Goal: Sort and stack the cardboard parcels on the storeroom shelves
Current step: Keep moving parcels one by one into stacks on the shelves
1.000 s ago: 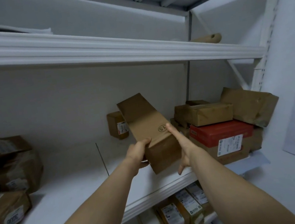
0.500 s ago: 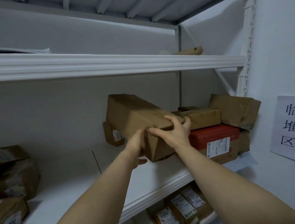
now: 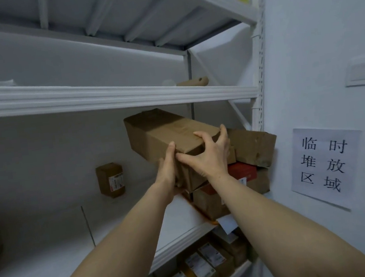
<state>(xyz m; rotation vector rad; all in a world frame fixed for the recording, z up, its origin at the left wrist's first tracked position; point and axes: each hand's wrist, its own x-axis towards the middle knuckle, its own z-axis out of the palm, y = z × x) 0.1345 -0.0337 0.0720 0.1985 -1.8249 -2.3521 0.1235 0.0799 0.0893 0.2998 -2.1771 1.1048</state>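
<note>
A long brown cardboard parcel (image 3: 164, 131) lies lengthwise above the stack at the right end of the middle shelf (image 3: 184, 237). My left hand (image 3: 167, 165) grips its near left corner from below and the side. My right hand (image 3: 211, 155) clasps its near end, fingers curled over the top edge. Under and behind it sit a red box (image 3: 244, 172), a crumpled brown parcel (image 3: 256, 147) and a lower brown box (image 3: 207, 202). Whether the long parcel rests on the stack is hidden by my hands.
A small labelled brown box (image 3: 111, 180) stands upright at the back of the shelf. Labelled parcels (image 3: 202, 267) fill the shelf below. The upper shelf edge (image 3: 107, 99) runs just above the parcel, with a cardboard tube (image 3: 193, 82) on it. A paper sign (image 3: 325, 166) hangs on the right wall.
The long parcel has been lifted from a tilted position at the shelf's front, turned level, and carried up and right over the stack. Both hands moved with it.
</note>
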